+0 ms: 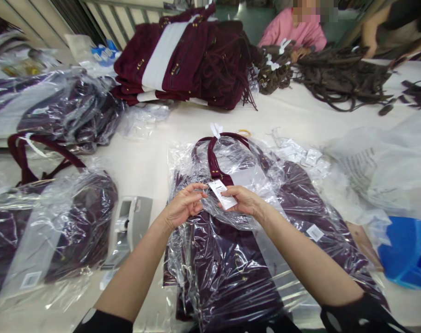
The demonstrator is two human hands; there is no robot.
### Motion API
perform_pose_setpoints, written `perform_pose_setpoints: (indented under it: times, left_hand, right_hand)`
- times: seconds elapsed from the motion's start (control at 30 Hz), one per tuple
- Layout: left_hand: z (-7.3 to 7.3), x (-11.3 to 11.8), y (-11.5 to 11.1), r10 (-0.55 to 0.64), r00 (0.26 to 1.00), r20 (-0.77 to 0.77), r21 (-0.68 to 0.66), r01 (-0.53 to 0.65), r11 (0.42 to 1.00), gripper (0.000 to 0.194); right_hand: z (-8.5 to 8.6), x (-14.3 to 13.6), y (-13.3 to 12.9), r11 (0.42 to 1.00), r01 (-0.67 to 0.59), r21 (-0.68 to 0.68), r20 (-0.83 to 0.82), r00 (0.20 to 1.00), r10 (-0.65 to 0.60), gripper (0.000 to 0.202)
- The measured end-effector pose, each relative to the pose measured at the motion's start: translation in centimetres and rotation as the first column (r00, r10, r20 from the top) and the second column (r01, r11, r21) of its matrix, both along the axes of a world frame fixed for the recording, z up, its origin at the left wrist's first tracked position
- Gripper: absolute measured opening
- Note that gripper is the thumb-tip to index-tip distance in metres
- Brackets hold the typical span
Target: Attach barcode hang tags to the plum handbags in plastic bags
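A maroon handbag (231,259) lies in front of me inside clear plastic, its handles (213,159) sticking out at the top. My right hand (243,200) pinches a white hang tag (223,194) between thumb and fingers, just below the handle base. At the tag's left edge is my left hand (186,204), its fingers curled and the thumb and index close together. Whatever those fingertips hold is too small to make out. White tissue (216,130) is wrapped around the handle top. A barcode sticker (315,232) shows on the plastic to the right.
Another wrapped bag (82,222) and a grey tape dispenser (132,226) lie left. Maroon bags (196,55) are stacked behind. Loose tags (300,152), a blue dispenser (406,252) and plastic sheeting (380,162) are right. Two people handle dark brown bags (345,76) across the table.
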State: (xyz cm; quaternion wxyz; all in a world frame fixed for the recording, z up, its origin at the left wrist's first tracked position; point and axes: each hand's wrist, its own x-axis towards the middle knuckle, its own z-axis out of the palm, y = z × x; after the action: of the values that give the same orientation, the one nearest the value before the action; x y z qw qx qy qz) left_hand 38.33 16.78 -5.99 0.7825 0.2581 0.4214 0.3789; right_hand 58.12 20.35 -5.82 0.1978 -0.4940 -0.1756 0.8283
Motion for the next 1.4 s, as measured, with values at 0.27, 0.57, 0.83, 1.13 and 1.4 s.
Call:
perform_pose_setpoints:
  times: [0.27, 0.57, 0.83, 1.13, 1.4]
  left_hand:
    - [0.6, 0.0, -0.2, -0.131, 0.991, 0.041, 0.008, 0.131, 0.991, 0.037]
    - [2.0, 0.5, -1.9, -0.317, 0.947, -0.051, 0.035, 0.319, 0.947, 0.05]
    - [1.7, 3.1, -2.5, -0.152, 0.986, -0.068, 0.051, 0.156, 0.986, 0.062]
    - [1.1, 3.2, -2.0, 0.23, 0.938, -0.26, 0.162, -0.193, 0.968, 0.039]
    - [2.2, 1.2, -0.4, 0.228, 0.842, -0.489, 0.11, -0.2, 0.974, 0.035]
  right_hand:
    - [-0.3, 0.1, 0.1, 0.998, -0.019, 0.058, 0.003, 1.0, 0.019, 0.02]
    - [-0.5, -2.3, 0.3, 0.947, 0.153, 0.282, 0.095, 0.978, -0.186, 0.012]
    - [-1.2, -3.6, 1.0, 0.906, 0.201, 0.372, 0.029, 0.973, -0.227, 0.031]
    - [-1.6, -2.4, -0.5, 0.869, -0.008, 0.495, -0.012, 1.0, 0.016, 0.035]
    - [-2.1, -0.9, -1.4, 0.737, 0.028, 0.675, 0.246, 0.934, -0.26, 0.034]
